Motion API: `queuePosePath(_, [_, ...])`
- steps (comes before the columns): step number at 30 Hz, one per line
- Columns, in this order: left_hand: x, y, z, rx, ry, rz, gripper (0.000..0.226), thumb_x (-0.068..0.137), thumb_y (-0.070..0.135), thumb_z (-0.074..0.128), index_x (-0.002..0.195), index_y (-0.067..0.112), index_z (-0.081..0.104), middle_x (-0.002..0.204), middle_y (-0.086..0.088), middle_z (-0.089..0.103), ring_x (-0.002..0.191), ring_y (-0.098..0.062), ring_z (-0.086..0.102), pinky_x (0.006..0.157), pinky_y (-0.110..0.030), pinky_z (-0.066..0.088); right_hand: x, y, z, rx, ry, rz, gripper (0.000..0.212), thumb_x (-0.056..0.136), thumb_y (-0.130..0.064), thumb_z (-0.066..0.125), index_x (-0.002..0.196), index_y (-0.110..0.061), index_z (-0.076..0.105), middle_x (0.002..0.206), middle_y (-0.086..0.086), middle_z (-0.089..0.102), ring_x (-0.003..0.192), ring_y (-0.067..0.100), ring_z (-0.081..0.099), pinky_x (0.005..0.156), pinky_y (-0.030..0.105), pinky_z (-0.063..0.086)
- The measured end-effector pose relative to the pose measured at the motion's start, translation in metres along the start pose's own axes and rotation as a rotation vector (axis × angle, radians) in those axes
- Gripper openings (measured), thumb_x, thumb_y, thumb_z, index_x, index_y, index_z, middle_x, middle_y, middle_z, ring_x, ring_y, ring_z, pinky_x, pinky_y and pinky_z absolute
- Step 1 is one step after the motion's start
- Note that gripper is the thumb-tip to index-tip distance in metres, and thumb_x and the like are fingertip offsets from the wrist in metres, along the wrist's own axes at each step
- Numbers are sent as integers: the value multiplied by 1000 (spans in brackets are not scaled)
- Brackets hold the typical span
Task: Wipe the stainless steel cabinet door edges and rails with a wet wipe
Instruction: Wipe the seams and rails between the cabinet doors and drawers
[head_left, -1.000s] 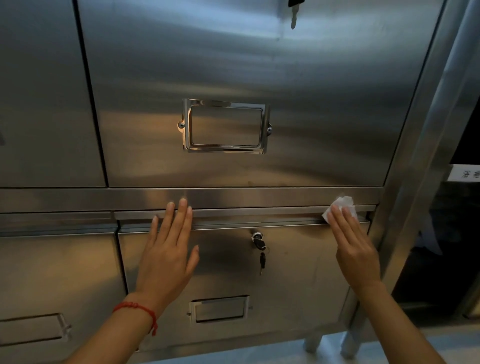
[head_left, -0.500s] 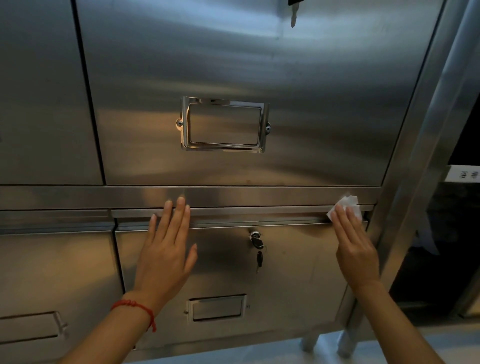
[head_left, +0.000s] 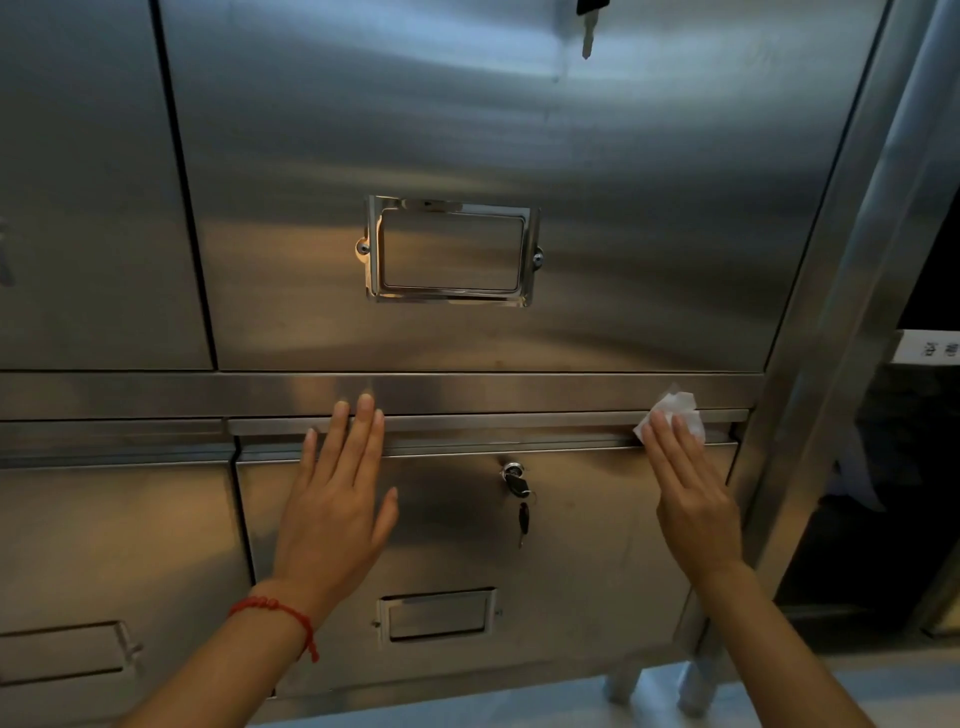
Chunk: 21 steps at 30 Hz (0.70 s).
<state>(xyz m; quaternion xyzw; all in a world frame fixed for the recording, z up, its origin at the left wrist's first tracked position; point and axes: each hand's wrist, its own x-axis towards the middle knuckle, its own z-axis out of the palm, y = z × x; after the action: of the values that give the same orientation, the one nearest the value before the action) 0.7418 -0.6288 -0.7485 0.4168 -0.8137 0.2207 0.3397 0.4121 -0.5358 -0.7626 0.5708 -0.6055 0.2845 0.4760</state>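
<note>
Right hand (head_left: 693, 499), fingers straight, presses wet wipe (head_left: 675, 410) on lower door's top rail (head_left: 519, 423) near its right end; left hand (head_left: 332, 509) lies flat, fingers straight, on lower door (head_left: 597, 545)

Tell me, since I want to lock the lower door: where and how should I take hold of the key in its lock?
Pinch the black head of the key between thumb and forefinger, coming straight at the lower door from the front. The head stands out from the round lock, and a second key dangles below it, so I'd grip from the sides, above that one.
</note>
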Motion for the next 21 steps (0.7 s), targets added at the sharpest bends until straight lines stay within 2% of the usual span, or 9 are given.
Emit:
queuePosePath(6, [0,2,1,14,-8,-16,68,83,34,34,140,-2,30,149,-16,23,139,-28,17,111,-44,12,8,-20,3,16,50,-93,48,82,16,37,125,4,53,132,20,51,130,29,38,113,36,22])
queuePosePath(10, [0,2,2,26,-8,-19,68,82,34,34,139,-3,31,149,-17,23,138,-29,17,111,-43,9,9,-31,6,33,48,-104,51,78,22,45,125,4,54,133,20,51,128,33,42,113,37,24])
queuePosePath(18, [-1,2,2,20,-1,-15,68,83,36,34,140,-2,30,149,-17,23,138,-29,17,111,-45,14,17,-54,7,73,75,-155,44,97,8,19,125,1,53,133,17,51,126,30,46,110,38,31])
queuePosePath(21, [-1,1,1,15,-5,-13,68,83,36,34,140,-2,29,149,-17,23,139,-28,16,111,-44,11,21,-62,8,88,94,-187,45,100,4,16,123,2,55,132,16,51,124,33,48,109,37,34])
